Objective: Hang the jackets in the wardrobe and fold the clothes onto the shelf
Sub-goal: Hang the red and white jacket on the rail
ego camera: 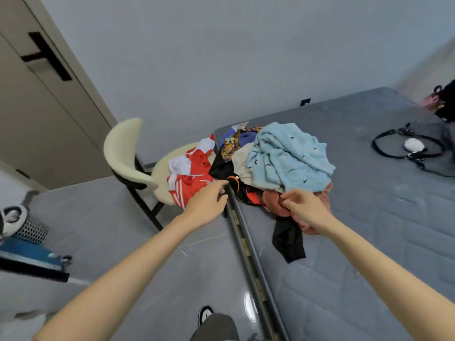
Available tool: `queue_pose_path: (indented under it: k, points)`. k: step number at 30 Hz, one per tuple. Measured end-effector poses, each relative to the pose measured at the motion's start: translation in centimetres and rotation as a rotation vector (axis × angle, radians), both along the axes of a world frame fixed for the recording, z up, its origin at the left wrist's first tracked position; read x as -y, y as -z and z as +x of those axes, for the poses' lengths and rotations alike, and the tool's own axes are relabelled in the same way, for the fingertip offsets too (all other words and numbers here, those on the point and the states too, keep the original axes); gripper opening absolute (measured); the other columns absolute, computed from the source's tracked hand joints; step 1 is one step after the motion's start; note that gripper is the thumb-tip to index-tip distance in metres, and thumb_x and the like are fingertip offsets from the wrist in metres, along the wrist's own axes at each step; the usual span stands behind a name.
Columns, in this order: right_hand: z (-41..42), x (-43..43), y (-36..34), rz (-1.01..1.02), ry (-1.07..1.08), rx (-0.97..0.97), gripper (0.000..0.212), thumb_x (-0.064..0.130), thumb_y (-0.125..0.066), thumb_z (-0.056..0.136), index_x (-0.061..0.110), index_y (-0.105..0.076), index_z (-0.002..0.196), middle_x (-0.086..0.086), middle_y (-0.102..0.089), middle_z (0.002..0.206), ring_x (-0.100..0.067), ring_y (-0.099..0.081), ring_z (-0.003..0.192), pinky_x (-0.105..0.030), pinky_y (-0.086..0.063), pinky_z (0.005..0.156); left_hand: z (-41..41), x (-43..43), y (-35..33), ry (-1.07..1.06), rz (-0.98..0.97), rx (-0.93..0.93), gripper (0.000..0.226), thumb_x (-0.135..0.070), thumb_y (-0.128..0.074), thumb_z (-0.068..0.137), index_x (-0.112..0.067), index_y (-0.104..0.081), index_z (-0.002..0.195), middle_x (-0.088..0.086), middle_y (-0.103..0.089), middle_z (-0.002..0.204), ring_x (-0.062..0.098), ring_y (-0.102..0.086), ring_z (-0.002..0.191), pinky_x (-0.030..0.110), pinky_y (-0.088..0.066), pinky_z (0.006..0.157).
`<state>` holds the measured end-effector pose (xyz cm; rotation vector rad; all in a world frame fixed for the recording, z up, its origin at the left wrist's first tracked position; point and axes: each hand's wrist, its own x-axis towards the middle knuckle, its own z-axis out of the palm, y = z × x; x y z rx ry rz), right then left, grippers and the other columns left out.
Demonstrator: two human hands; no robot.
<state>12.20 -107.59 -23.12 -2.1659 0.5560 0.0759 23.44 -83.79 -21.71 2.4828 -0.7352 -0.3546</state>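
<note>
Grey mattress [369, 242]: clothes pile [283, 158] sits at its near corner edge, spilling onto chair [123, 148]. Left hand [206, 203] open, empty, above floor [110, 230]. Right hand [305, 207] pinches pink garment [273, 205].

We are seeing a light blue fleece [288, 156] with small dark marks at centre, a red jacket [190, 177] with white stripes on a cream chair [123, 148] to its left, a yellow-and-black patterned garment [230, 145] above, a black cloth [288, 238] below, all against a grey mattress [369, 242].
</note>
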Motion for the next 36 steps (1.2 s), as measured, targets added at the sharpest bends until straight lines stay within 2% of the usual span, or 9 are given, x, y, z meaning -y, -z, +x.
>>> queue_pose_path:
  k: [3, 7, 11, 15, 20, 24, 31, 33, 36]
  points:
    - [0.4, 3.4, 1.6, 0.009, 0.099, -0.041, 0.018, 0.011, -0.057, 0.088, 0.028, -0.064, 0.092, 0.005, -0.066, 0.092, -0.006, -0.059, 0.077, -0.021, -0.041, 0.068, 3.1, 4.2, 1.6, 0.085, 0.016, -0.023, 0.045, -0.022, -0.049, 0.095, -0.019, -0.042, 0.140, 0.002, -0.060, 0.124, 0.020, -0.060, 0.101, 0.037, -0.048, 0.089]
    - [3.0, 6.6, 3.6, 0.033, 0.214, -0.088, 0.027, 0.007, -0.055, 0.087, 0.016, -0.066, 0.110, -0.008, -0.070, 0.107, -0.027, -0.065, 0.093, -0.025, -0.049, 0.068, 7.8, 9.1, 4.3, 0.137, 0.039, -0.091, 0.049, -0.023, -0.049, 0.096, -0.019, -0.038, 0.143, 0.005, -0.057, 0.126, 0.020, -0.058, 0.100, 0.033, -0.046, 0.088]
    - [8.7, 9.0, 5.1, 0.046, 0.252, -0.046, 0.026, 0.012, -0.056, 0.090, 0.020, -0.065, 0.113, 0.007, -0.061, 0.113, -0.008, -0.056, 0.086, -0.021, -0.038, 0.072, 13.6, 13.7, 7.1, 0.191, 0.057, -0.171, 0.053, -0.022, -0.048, 0.096, -0.020, -0.034, 0.146, 0.006, -0.054, 0.133, 0.023, -0.054, 0.114, 0.029, -0.041, 0.089]
    - [15.5, 10.9, 6.3, 0.067, 0.258, -0.072, 0.025, 0.013, -0.054, 0.093, 0.018, -0.063, 0.116, 0.007, -0.058, 0.116, -0.007, -0.055, 0.088, -0.020, -0.037, 0.077, 19.8, 17.7, 9.2, 0.196, 0.044, -0.266, 0.051, -0.021, -0.046, 0.097, -0.017, -0.033, 0.146, 0.006, -0.053, 0.131, 0.018, -0.055, 0.101, 0.027, -0.042, 0.083]
    - [23.0, 12.6, 7.7, 0.093, 0.261, -0.108, 0.023, 0.013, -0.051, 0.095, 0.020, -0.063, 0.114, 0.005, -0.059, 0.117, -0.007, -0.055, 0.087, -0.016, -0.038, 0.075, 26.6, 20.1, 11.5, 0.136, 0.016, -0.396, 0.050, -0.023, -0.046, 0.098, -0.019, -0.033, 0.145, 0.006, -0.052, 0.134, 0.022, -0.056, 0.110, 0.035, -0.046, 0.091]
    - [27.2, 12.0, 8.1, 0.145, 0.247, -0.080, 0.024, 0.011, -0.051, 0.095, 0.015, -0.064, 0.115, 0.005, -0.060, 0.113, 0.001, -0.054, 0.082, -0.002, -0.040, 0.065, 29.2, 18.7, 12.8, 0.013, -0.005, -0.446, 0.050, -0.022, -0.046, 0.097, -0.020, -0.032, 0.146, 0.005, -0.053, 0.132, 0.019, -0.056, 0.106, 0.035, -0.047, 0.091]
    - [32.2, 7.3, 8.7, 0.151, 0.056, -0.061, 0.024, 0.007, -0.051, 0.093, 0.015, -0.065, 0.112, 0.004, -0.061, 0.109, -0.007, -0.056, 0.083, -0.003, -0.038, 0.066, 29.6, 10.7, 14.8, -0.282, -0.011, -0.460, 0.056, -0.019, -0.049, 0.097, -0.015, -0.028, 0.148, 0.008, -0.046, 0.140, 0.022, -0.049, 0.121, 0.031, -0.038, 0.098]
    - [33.0, 5.2, 9.3, 0.155, -0.010, -0.081, 0.025, 0.006, -0.051, 0.093, 0.014, -0.064, 0.113, 0.001, -0.061, 0.110, -0.006, -0.054, 0.084, -0.012, -0.039, 0.072, 29.2, 7.6, 15.3, -0.380, -0.021, -0.477, 0.057, -0.019, -0.049, 0.097, -0.014, -0.026, 0.149, 0.008, -0.043, 0.144, 0.024, -0.045, 0.128, 0.031, -0.036, 0.101]
    - [34.2, 2.3, 10.4, 0.137, -0.119, -0.108, 0.026, 0.009, -0.051, 0.094, 0.016, -0.063, 0.115, 0.006, -0.057, 0.108, -0.002, -0.049, 0.079, -0.014, -0.035, 0.071, 29.4, 3.2, 16.3, -0.478, -0.023, -0.435, 0.053, -0.017, -0.048, 0.097, -0.013, -0.030, 0.146, 0.008, -0.046, 0.141, 0.024, -0.048, 0.125, 0.027, -0.040, 0.094]
